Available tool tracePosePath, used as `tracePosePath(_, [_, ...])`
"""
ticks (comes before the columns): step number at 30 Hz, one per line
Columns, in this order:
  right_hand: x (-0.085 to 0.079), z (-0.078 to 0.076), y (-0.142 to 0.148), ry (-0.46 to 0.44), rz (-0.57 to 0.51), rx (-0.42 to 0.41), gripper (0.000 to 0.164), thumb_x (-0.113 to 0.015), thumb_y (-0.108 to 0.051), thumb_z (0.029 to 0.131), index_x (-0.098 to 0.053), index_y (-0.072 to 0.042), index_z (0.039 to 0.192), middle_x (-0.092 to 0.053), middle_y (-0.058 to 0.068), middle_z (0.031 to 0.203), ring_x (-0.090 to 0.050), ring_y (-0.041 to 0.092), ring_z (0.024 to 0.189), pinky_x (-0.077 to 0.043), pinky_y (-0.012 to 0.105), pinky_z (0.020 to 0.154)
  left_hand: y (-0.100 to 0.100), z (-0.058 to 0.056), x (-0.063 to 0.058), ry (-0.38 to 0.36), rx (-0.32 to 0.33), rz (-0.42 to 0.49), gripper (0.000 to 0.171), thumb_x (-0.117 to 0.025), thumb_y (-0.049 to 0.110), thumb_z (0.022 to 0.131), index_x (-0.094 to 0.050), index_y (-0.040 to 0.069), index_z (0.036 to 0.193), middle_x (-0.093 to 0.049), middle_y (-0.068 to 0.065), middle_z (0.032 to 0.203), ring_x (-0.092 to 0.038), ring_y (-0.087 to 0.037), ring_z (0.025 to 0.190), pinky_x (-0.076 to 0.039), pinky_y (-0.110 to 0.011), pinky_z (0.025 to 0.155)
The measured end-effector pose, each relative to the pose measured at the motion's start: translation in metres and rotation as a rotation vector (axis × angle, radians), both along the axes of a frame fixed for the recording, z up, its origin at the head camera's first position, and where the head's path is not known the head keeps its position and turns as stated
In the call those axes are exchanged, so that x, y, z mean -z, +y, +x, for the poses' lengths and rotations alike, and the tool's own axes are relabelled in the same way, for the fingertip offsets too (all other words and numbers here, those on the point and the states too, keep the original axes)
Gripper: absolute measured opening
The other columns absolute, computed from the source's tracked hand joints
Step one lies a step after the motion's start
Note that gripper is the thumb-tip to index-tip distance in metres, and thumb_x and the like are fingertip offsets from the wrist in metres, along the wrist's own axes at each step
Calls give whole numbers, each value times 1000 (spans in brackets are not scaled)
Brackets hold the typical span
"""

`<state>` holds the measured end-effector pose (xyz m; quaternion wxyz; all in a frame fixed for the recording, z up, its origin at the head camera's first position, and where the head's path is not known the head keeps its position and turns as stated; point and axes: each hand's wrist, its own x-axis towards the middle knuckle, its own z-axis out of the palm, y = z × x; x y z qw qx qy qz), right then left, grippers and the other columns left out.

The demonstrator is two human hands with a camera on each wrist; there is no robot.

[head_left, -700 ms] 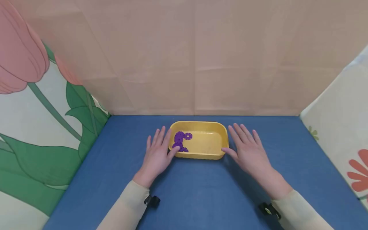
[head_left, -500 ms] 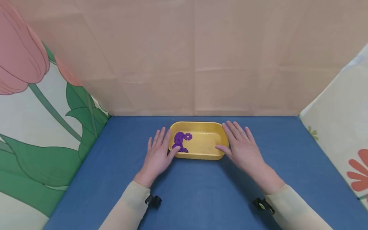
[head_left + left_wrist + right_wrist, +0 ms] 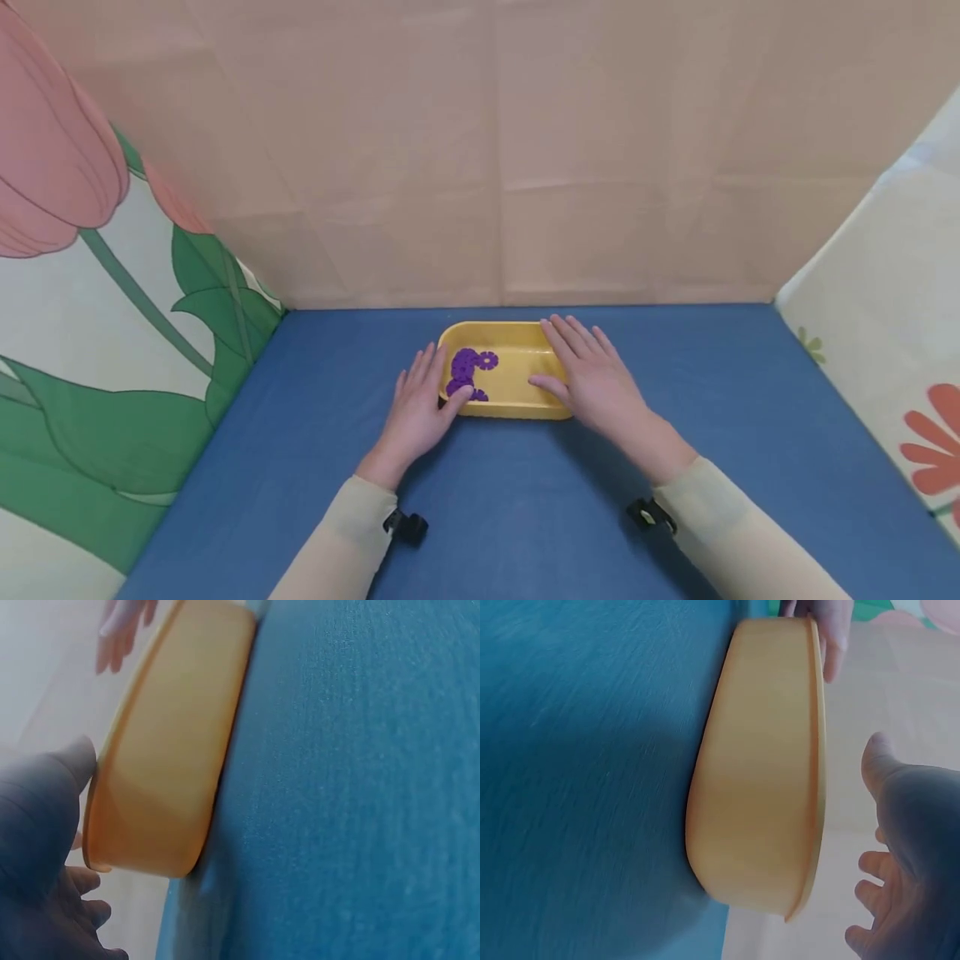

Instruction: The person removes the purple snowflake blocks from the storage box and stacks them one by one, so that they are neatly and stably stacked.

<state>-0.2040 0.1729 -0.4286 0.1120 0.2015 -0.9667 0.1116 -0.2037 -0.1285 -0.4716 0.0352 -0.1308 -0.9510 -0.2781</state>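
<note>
A shallow yellow tray (image 3: 510, 367) sits on the blue tabletop in the head view. Several purple notched plastic discs (image 3: 463, 365), flower-like in outline, lie in its left end, some overlapping. My left hand (image 3: 415, 419) is at the tray's left end, fingers extended along the outside and thumb over the front left corner. In the left wrist view that thumb (image 3: 75, 761) meets the tray's rim. My right hand (image 3: 600, 389) is spread over the tray's right end and hides that corner. The right wrist view shows a gap between the right thumb (image 3: 879, 754) and the rim.
Blue cloth (image 3: 517, 500) covers the table around the tray. A plain beige backdrop (image 3: 495, 167) rises at the back edge. Flower-printed sheets (image 3: 112, 333) flank the left and right sides. Each sleeve carries a small black wrist camera (image 3: 408, 527).
My right hand has moved left, from beside the tray to over its right end. The left hand has shifted slightly right. Tray and discs keep their arrangement.
</note>
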Motion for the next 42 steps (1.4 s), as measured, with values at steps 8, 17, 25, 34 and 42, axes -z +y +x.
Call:
tracePosePath(8, [8,-12,-14,25,-73,-63,89,-70,-54,107,-35,-4,173,-40,20,174,-33,40,163,-23,58,133,-2,-3,11,-36,12,127,87,-58,57,112,-19,17,179,-18,-14,183,-13,-38,169,-11,-61,135])
tracePosePath(17, [15,-23,-22,-30,-142,-81,86,-69,-52,108,-35,-9,174,-43,18,172,-40,40,158,-36,59,128,-1,-5,23,-85,4,223,87,-56,62,112,-19,19,179,-21,-13,183,-13,-39,169,-16,-63,133])
tracePosePath(25, [16,-33,-30,-119,-192,-76,83,-63,-54,111,-33,-10,174,-41,16,174,-41,40,158,-33,56,129,-1,-5,32,-133,31,383,88,-66,47,112,-15,24,179,-16,-9,184,-14,-34,169,-17,-61,134])
tracePosePath(34, [20,-49,-38,-227,-256,-70,79,-65,-54,110,-38,-13,173,-46,17,171,-44,40,156,-36,58,128,-2,-5,36,-147,30,465,92,-72,44,109,-15,27,179,-20,-5,183,-18,-30,168,-17,-58,134])
tracePosePath(42, [23,-61,-41,-298,-309,-74,73,-73,-44,108,-46,-15,170,-48,16,169,-45,41,155,-38,61,126,1,-8,38,-143,15,455,92,-73,44,108,-16,28,179,-22,-6,183,-19,-32,168,-18,-61,133])
